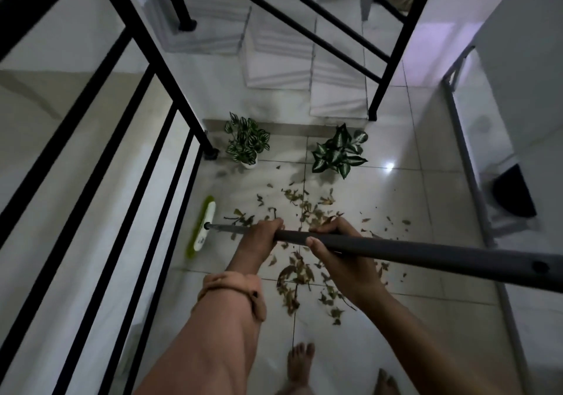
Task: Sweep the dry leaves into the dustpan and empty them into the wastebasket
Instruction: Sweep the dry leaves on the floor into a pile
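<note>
We grip the broom handle (396, 253) with both hands: the left hand (262, 234) curled round it nearer the green brush head (202, 227), the right hand (332, 248) just behind. Dry leaves (300, 211) lie scattered on the floor (426, 196) beneath.

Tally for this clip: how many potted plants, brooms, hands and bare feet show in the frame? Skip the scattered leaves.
Potted plants with green-and-white leaves: 2, one by the railing post and one to its right
Brooms, dark handle with green-and-white head: 1
Hands gripping the handle: 2, left hand and right hand
Bare feet: 2, and
Total: 7
</note>
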Demonstrator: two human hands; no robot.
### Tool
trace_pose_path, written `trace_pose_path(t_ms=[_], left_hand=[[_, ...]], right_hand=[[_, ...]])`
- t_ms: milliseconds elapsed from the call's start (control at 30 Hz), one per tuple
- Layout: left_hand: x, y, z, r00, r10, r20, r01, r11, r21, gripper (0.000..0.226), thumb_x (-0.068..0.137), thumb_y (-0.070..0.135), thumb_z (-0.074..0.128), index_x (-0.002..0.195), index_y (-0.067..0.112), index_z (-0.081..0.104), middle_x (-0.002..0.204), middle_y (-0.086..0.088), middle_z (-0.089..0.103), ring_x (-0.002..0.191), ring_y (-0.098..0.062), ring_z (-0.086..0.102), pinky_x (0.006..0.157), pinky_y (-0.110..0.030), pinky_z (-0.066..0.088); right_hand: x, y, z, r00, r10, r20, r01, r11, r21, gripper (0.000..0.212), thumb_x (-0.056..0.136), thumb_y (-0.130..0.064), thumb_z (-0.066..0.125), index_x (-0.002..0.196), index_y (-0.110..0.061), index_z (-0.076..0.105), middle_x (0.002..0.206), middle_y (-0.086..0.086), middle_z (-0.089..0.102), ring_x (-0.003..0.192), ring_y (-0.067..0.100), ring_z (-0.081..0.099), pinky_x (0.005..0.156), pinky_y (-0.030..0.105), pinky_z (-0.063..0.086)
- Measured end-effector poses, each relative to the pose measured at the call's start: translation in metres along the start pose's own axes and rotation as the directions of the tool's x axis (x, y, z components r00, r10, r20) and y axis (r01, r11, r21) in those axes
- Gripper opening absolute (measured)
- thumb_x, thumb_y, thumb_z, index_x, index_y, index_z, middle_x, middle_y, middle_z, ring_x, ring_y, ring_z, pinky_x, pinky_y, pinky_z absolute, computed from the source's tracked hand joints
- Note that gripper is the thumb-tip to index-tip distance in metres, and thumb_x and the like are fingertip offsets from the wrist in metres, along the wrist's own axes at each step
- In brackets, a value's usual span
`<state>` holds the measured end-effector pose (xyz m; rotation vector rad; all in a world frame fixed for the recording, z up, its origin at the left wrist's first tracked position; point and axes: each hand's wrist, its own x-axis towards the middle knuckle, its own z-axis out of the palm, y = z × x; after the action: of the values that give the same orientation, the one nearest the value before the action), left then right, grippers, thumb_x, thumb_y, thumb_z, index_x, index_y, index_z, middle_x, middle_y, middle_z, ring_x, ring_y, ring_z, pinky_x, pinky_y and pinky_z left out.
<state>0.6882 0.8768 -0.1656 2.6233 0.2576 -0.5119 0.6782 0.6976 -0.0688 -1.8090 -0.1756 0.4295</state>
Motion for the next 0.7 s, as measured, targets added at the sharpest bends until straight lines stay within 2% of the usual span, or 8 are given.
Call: trace_pose_path(t_ms=[133, 233, 367, 467, 567, 633, 700], left_hand=[[0.003, 0.005, 0.007, 0.999, 0.040, 0.034, -0.041, 0.999, 0.021, 0.013, 0.087, 0.000, 0.046, 0.096, 0.006, 0.053, 0.098, -0.019, 0.064, 0.091, -0.034, 0.061, 0.074, -0.039, 0.046], [-0.003, 0.021, 0.017, 0.997, 0.065, 0.029, -0.065, 0.998, 0.008, 0.015, 0.090, 0.001, 0.044, 0.100, 0.007, 0.053, 0.098, -0.018, 0.064, 0.091, -0.033, 0.061, 0.075, -0.039, 0.047], [-0.010, 0.055, 0.022, 0.993, 0.113, 0.037, -0.112, 0.993, -0.024, 0.014, 0.090, 0.001, 0.044, 0.099, 0.007, 0.052, 0.098, -0.020, 0.065, 0.090, -0.034, 0.061, 0.067, -0.031, 0.037], [-0.018, 0.086, 0.025, 0.989, 0.146, 0.031, -0.145, 0.988, -0.046, 0.011, 0.089, 0.002, 0.045, 0.095, 0.008, 0.053, 0.096, -0.019, 0.065, 0.089, -0.035, 0.061, 0.066, -0.032, 0.036], [-0.030, 0.114, 0.032, 0.985, 0.170, 0.044, -0.166, 0.983, -0.079, 0.014, 0.089, 0.003, 0.046, 0.096, 0.010, 0.055, 0.097, -0.016, 0.065, 0.088, -0.031, 0.061, 0.066, -0.029, 0.036], [-0.039, 0.133, 0.037, 0.982, 0.178, 0.063, -0.173, 0.981, -0.087, 0.013, 0.090, 0.004, 0.045, 0.095, 0.011, 0.055, 0.097, -0.016, 0.065, 0.088, -0.030, 0.061, 0.066, -0.028, 0.036], [-0.047, 0.150, 0.042, 0.976, 0.203, 0.074, -0.197, 0.977, -0.086, 0.010, 0.089, 0.006, 0.046, 0.092, 0.012, 0.054, 0.095, -0.015, 0.065, 0.087, -0.030, 0.061, 0.066, -0.028, 0.036]], right_hand=[[-0.004, 0.006, -0.004, 0.999, 0.036, -0.029, -0.035, 0.998, 0.046, 0.011, 0.080, -0.009, 0.067, 0.084, -0.009, 0.057, 0.076, 0.006, 0.061, 0.064, 0.012, 0.059, 0.058, 0.025, 0.052], [-0.018, 0.008, -0.017, 0.995, 0.052, -0.082, -0.047, 0.997, 0.053, 0.010, 0.078, -0.009, 0.068, 0.082, -0.011, 0.059, 0.077, 0.003, 0.063, 0.063, 0.005, 0.060, 0.055, 0.014, 0.050], [-0.033, 0.001, -0.047, 0.991, 0.035, -0.129, -0.040, 0.999, -0.035, 0.011, 0.077, -0.014, 0.069, 0.082, -0.016, 0.060, 0.077, 0.001, 0.064, 0.068, 0.007, 0.063, 0.059, 0.019, 0.055], [-0.047, -0.006, -0.073, 0.985, -0.011, -0.174, -0.013, 0.991, -0.133, 0.013, 0.077, -0.016, 0.070, 0.079, -0.022, 0.059, 0.075, -0.002, 0.064, 0.068, 0.011, 0.063, 0.058, 0.024, 0.056], [-0.066, -0.006, -0.094, 0.983, 0.007, -0.183, -0.038, 0.985, -0.167, 0.012, 0.078, -0.018, 0.069, 0.078, -0.021, 0.057, 0.077, 0.001, 0.064, 0.068, 0.017, 0.064, 0.057, 0.034, 0.057], [-0.080, -0.004, -0.109, 0.984, 0.006, -0.176, -0.035, 0.986, -0.160, 0.012, 0.079, -0.019, 0.067, 0.079, -0.020, 0.056, 0.078, 0.005, 0.065, 0.064, 0.012, 0.064, 0.052, 0.023, 0.055], [-0.093, -0.004, -0.126, 0.984, -0.017, -0.177, -0.017, 0.982, -0.191, 0.012, 0.079, -0.020, 0.067, 0.079, -0.023, 0.055, 0.075, 0.000, 0.063, 0.064, 0.005, 0.061, 0.051, 0.013, 0.050]])
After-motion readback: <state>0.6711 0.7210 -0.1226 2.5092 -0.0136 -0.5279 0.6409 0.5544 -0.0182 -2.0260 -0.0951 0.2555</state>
